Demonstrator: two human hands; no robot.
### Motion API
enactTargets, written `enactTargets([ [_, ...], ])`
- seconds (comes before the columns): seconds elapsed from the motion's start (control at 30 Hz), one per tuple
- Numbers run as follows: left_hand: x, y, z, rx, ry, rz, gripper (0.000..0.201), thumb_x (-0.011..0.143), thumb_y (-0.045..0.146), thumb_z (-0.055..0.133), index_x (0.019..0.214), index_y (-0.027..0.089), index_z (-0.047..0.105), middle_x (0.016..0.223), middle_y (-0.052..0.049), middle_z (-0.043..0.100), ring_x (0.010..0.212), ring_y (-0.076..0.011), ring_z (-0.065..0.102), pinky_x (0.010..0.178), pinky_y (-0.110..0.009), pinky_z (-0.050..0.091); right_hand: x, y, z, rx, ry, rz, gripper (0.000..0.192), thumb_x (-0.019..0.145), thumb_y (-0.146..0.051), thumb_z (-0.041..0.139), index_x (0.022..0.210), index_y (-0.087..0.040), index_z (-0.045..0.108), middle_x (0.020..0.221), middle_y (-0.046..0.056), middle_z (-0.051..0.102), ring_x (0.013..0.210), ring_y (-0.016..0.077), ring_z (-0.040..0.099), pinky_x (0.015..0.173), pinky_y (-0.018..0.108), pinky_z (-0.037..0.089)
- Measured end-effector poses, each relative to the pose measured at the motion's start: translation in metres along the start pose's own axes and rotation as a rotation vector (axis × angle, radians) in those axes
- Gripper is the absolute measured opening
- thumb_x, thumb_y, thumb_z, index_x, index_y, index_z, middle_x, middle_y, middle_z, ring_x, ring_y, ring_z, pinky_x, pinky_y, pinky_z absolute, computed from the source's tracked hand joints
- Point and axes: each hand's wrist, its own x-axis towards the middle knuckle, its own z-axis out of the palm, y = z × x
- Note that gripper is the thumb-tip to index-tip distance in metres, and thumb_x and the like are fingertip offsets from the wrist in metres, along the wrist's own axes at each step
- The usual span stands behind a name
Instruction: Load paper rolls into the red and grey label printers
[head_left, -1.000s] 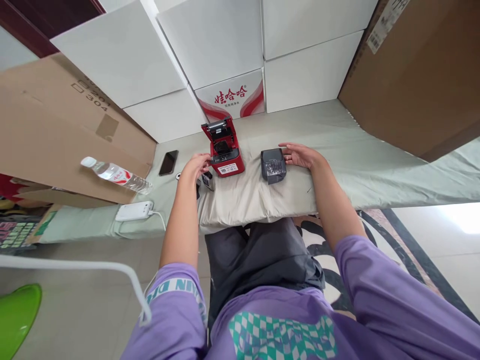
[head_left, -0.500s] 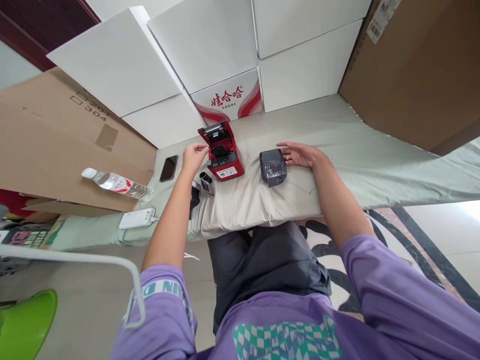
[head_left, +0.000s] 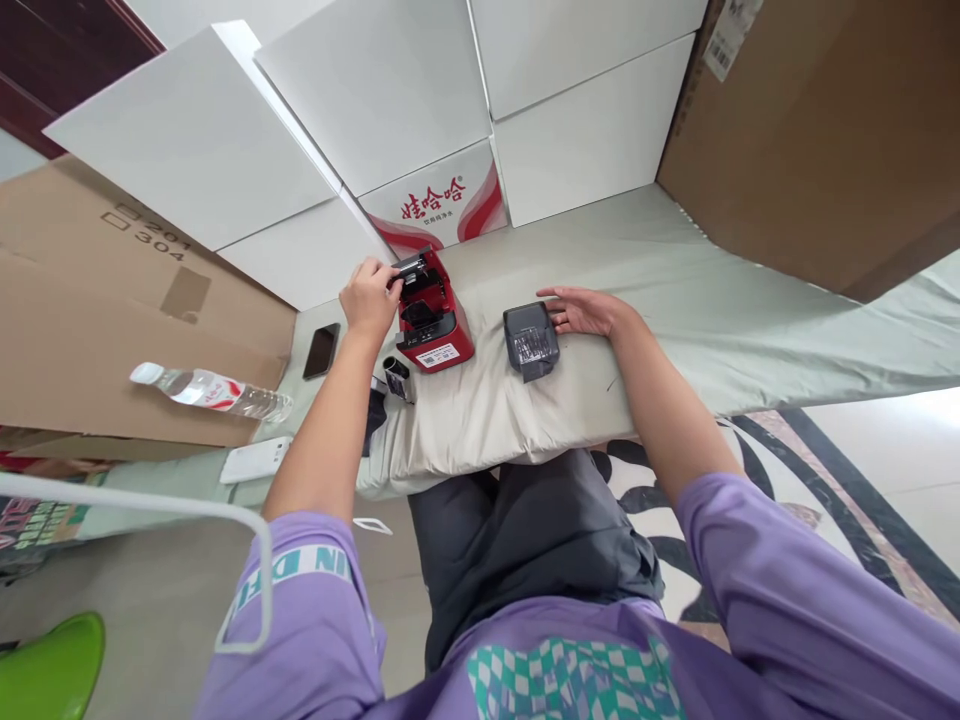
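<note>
A red printer [head_left: 442,343] stands on the cloth-covered bench with its lid [head_left: 421,266] raised and a black inside showing. My left hand [head_left: 370,298] is at the lid's left edge, thumb and fingers closed on it. To the right sits a dark grey boxy device [head_left: 531,338] with taped, printed wrap on its top. My right hand [head_left: 586,311] lies beside that device's right side, fingers stretched out and holding nothing; whether the fingertips touch it I cannot tell. Near the printer's front left corner stands a small black cylinder-like item [head_left: 398,380].
Left of my forearm lie a phone [head_left: 322,350], a white power bank [head_left: 255,459] and a water bottle [head_left: 214,391]. White boxes [head_left: 390,90] line the back, with brown cartons at the left [head_left: 90,300] and right [head_left: 817,150]. The bench's front edge is close to my legs.
My left hand has moved from beside the printer's opening up to the raised lid and closed on its edge. The right hand keeps its place by the grey device. The view has shifted slightly.
</note>
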Motion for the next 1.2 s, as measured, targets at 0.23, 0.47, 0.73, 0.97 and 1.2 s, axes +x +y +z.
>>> enactTargets([
  [0.23, -0.005, 0.0, 0.003, -0.053, 0.022, 0.019, 0.025, 0.102, 0.031, 0.055, 0.115, 0.021, 0.075, 0.126, -0.014, 0.07, 0.126, -0.0343, 0.059, 0.11, -0.046, 0.045, 0.0, 0.0, -0.001, -0.002, 0.01, 0.0, 0.027, 0.103, -0.027, 0.062, 0.129, -0.018, 0.064, 0.111, 0.009, 0.071, 0.077, 0.0157, 0.067, 0.066, 0.029, 0.063],
  [0.47, -0.019, -0.01, 0.005, -0.167, 0.141, -0.177, 0.015, 0.097, 0.031, 0.062, 0.106, 0.022, 0.071, 0.109, -0.011, 0.072, 0.103, -0.0279, 0.066, 0.102, -0.04, 0.05, 0.0, 0.0, -0.001, 0.0, 0.008, -0.007, 0.026, 0.104, -0.026, 0.061, 0.129, -0.018, 0.064, 0.111, 0.009, 0.072, 0.077, 0.016, 0.068, 0.067, 0.029, 0.063],
  [0.73, -0.016, -0.018, 0.015, -0.348, 0.128, -0.244, 0.02, 0.096, 0.033, 0.059, 0.099, 0.021, 0.074, 0.103, -0.008, 0.077, 0.095, -0.0224, 0.069, 0.096, -0.032, 0.052, 0.001, 0.0, -0.001, -0.013, 0.004, -0.001, 0.028, 0.1, -0.028, 0.068, 0.127, -0.02, 0.065, 0.112, 0.009, 0.073, 0.078, 0.0155, 0.067, 0.067, 0.029, 0.064],
  [0.97, -0.013, -0.009, 0.011, -0.337, 0.106, -0.326, 0.02, 0.093, 0.04, 0.069, 0.096, 0.021, 0.075, 0.094, -0.006, 0.076, 0.084, -0.0206, 0.066, 0.089, -0.032, 0.053, 0.0, 0.0, 0.0, 0.0, 0.021, -0.004, 0.026, 0.103, -0.026, 0.063, 0.128, -0.018, 0.066, 0.111, 0.009, 0.072, 0.076, 0.0151, 0.068, 0.065, 0.029, 0.064],
  [1.2, -0.006, -0.01, 0.018, -0.655, 0.09, -0.421, 0.01, 0.087, 0.027, 0.067, 0.092, 0.018, 0.068, 0.091, -0.006, 0.072, 0.085, -0.0165, 0.066, 0.083, -0.027, 0.055, 0.001, 0.0, 0.0, -0.007, 0.022, -0.011, 0.028, 0.102, -0.027, 0.066, 0.128, -0.018, 0.065, 0.11, 0.01, 0.072, 0.077, 0.0161, 0.068, 0.066, 0.03, 0.063],
])
